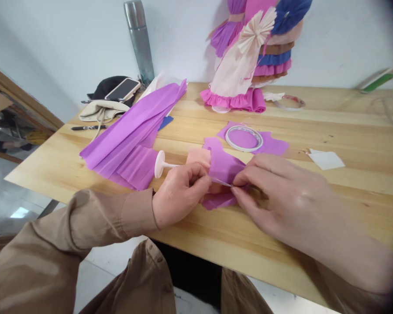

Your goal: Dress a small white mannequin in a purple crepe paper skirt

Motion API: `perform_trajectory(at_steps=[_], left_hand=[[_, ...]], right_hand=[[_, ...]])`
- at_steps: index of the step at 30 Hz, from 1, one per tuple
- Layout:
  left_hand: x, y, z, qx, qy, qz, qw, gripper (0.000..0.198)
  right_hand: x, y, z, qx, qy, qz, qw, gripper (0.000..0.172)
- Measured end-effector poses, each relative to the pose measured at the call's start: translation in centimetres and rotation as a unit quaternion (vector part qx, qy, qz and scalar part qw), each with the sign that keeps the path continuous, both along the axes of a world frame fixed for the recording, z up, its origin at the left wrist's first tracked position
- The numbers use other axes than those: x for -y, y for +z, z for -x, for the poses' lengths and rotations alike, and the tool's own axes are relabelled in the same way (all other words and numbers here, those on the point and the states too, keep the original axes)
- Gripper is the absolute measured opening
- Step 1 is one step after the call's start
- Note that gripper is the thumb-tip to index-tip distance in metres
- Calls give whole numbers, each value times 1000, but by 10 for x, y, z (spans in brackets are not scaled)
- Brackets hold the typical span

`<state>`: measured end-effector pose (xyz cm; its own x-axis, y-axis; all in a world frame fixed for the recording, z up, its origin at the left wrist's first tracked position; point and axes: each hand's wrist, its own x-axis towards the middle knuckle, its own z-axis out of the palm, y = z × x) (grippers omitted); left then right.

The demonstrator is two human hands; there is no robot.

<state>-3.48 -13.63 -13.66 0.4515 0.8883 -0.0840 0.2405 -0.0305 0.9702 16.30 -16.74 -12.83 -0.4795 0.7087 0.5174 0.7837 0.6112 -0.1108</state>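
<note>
My left hand [180, 192] is closed round a small doll form wrapped in pink and purple crepe paper [224, 168]; a white stand [162, 165] sticks out to the left of it. My right hand [281, 192] pinches the purple paper's edge against the form, fingertips meeting those of the left hand. Both hands rest low over the wooden table [347, 131], near its front edge.
A large folded purple crepe sheet [134, 131] lies to the left. A tape ring [244, 138] sits on purple scraps behind the hands. A finished paper-dressed doll [249, 56], a steel flask [139, 41], a phone [122, 89] on bags, a pen [88, 127] and a white paper scrap [325, 159] lie around.
</note>
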Motion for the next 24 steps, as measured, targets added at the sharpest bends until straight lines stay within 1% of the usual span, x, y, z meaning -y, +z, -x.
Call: perform_trajectory(at_steps=[9,18,24], left_hand=[[0,-2,-1,32,-8,2,999,27],[0,-1,0,12,-1,1,1000,25],[0,1,-1,17,0,-3,1000,24]], right_hand=[[0,-2,-3,19,-18,-13,1000,19],[4,6,-6,-21,27,8,999,17],[7,0,-4,-27,45,35,998,14]])
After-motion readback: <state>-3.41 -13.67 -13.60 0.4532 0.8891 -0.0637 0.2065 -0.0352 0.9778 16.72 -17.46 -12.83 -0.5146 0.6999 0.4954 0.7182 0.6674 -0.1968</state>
